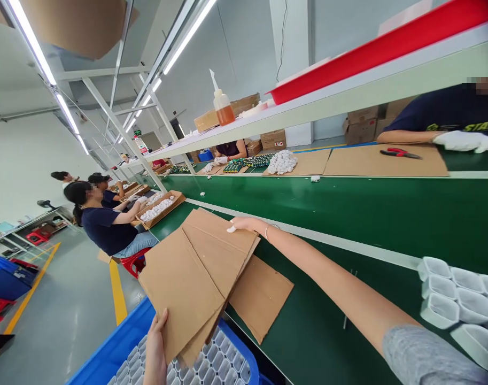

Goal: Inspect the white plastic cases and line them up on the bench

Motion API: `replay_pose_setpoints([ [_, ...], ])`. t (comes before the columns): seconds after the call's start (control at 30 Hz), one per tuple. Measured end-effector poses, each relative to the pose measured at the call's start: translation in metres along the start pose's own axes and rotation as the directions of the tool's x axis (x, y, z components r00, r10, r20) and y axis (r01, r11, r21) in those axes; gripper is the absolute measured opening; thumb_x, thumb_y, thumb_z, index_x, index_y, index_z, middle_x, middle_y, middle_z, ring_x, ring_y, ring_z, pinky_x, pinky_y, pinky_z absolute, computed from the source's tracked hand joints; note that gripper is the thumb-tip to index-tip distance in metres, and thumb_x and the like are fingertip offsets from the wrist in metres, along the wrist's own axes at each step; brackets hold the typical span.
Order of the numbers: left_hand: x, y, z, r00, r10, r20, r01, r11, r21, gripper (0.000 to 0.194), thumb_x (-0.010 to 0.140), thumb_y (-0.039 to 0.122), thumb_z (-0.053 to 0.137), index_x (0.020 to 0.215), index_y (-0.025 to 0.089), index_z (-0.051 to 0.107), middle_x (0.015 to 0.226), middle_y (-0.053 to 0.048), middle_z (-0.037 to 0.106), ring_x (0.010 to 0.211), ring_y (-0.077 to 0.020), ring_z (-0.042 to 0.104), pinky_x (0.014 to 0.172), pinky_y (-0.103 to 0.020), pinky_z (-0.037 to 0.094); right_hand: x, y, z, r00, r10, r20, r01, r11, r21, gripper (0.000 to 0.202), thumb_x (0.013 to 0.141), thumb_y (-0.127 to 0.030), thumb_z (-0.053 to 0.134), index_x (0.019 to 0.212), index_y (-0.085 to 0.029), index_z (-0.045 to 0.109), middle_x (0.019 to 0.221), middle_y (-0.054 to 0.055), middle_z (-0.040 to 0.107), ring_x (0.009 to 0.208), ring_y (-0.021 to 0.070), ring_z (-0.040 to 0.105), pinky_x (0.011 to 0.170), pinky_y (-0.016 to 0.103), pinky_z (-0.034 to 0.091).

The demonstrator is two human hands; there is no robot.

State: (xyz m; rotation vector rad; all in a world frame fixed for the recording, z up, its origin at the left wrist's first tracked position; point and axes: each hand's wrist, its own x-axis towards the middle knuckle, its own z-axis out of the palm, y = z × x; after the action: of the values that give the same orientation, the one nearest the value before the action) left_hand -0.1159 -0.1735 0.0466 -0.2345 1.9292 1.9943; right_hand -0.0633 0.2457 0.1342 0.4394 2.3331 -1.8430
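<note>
My left hand [157, 342] is closed on the near left edge of a few stacked cardboard sheets [199, 267], thumb on top. The far right corner of the same sheets is gripped by my right hand [244, 224], with something white on one fingertip. The sheets are tilted over the bench edge and partly cover a blue crate [244, 350] filled with rows of white plastic cups [223, 358]. Another cardboard piece [263, 299] lies flat on the green bench [303, 331], partly under the held sheets.
More white cups [456, 291] stand on the bench at right. Beyond runs a green conveyor belt [348, 214]. A shelf with a red tray [380, 53] and a bottle of orange liquid [223, 109] hangs above. Co-workers sit left and opposite; red-handled pliers [400, 153] lie across the belt.
</note>
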Motion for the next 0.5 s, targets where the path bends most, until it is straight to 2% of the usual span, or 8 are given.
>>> replay_pose_setpoints([
  [0.13,0.013,0.039,-0.015,0.995,0.103,0.018,-0.103,0.995,0.013,0.043,0.087,0.026,0.06,0.129,0.024,0.051,0.096,-0.002,0.073,0.078,-0.0186,0.072,0.079,-0.031,0.059,-0.032,-0.01,-0.026,0.974,-0.097,-0.206,0.145,0.962,0.232,0.018,0.088,-0.022,0.067,0.104,-0.013,0.061,0.091,0.005,0.069,0.076,0.0174,0.066,0.072,0.031,0.057],
  [0.2,0.021,0.057,-0.028,0.99,0.137,0.042,-0.136,0.991,-0.006,0.039,0.087,0.022,0.059,0.125,0.024,0.053,0.096,-0.001,0.073,0.077,-0.0173,0.072,0.076,-0.03,0.059,-0.054,-0.01,-0.05,0.939,-0.092,-0.333,0.203,0.927,0.316,0.021,0.085,-0.017,0.068,0.104,-0.014,0.06,0.089,0.005,0.069,0.076,0.0186,0.067,0.071,0.03,0.057],
  [0.27,0.029,0.069,-0.042,0.988,0.114,0.107,-0.114,0.993,-0.011,0.035,0.085,0.015,0.058,0.119,0.022,0.057,0.097,-0.002,0.073,0.082,-0.0169,0.071,0.076,-0.027,0.059,-0.078,-0.005,-0.077,0.887,-0.063,-0.457,0.252,0.895,0.367,0.023,0.083,-0.015,0.069,0.104,-0.013,0.059,0.086,0.006,0.069,0.073,0.0193,0.066,0.068,0.032,0.057],
  [0.33,0.037,0.075,-0.051,0.975,0.053,0.216,-0.065,0.997,0.046,0.033,0.083,0.011,0.061,0.114,0.019,0.061,0.101,-0.005,0.073,0.09,-0.0182,0.071,0.078,-0.025,0.058,-0.105,0.004,-0.101,0.816,-0.018,-0.577,0.291,0.876,0.384,0.022,0.085,-0.015,0.068,0.104,-0.011,0.058,0.083,0.006,0.068,0.07,0.0187,0.065,0.065,0.033,0.057],
  [0.4,0.042,0.076,-0.052,0.943,-0.005,0.334,-0.043,0.99,0.137,0.034,0.079,0.013,0.067,0.113,0.017,0.062,0.108,-0.008,0.072,0.099,-0.0212,0.069,0.082,-0.026,0.057,-0.13,0.017,-0.121,0.727,0.026,-0.686,0.321,0.871,0.373,0.018,0.088,-0.017,0.065,0.103,-0.01,0.058,0.082,0.006,0.066,0.067,0.017,0.064,0.062,0.032,0.056],
  [0.5,0.044,0.079,-0.034,0.883,-0.067,0.465,-0.06,0.966,0.253,0.045,0.073,0.021,0.077,0.115,0.018,0.061,0.113,-0.01,0.07,0.104,-0.0251,0.067,0.088,-0.031,0.055,-0.163,0.036,-0.141,0.56,0.035,-0.828,0.372,0.882,0.289,0.018,0.094,-0.027,0.06,0.103,-0.011,0.059,0.086,0.004,0.064,0.069,0.0137,0.063,0.062,0.029,0.056],
])
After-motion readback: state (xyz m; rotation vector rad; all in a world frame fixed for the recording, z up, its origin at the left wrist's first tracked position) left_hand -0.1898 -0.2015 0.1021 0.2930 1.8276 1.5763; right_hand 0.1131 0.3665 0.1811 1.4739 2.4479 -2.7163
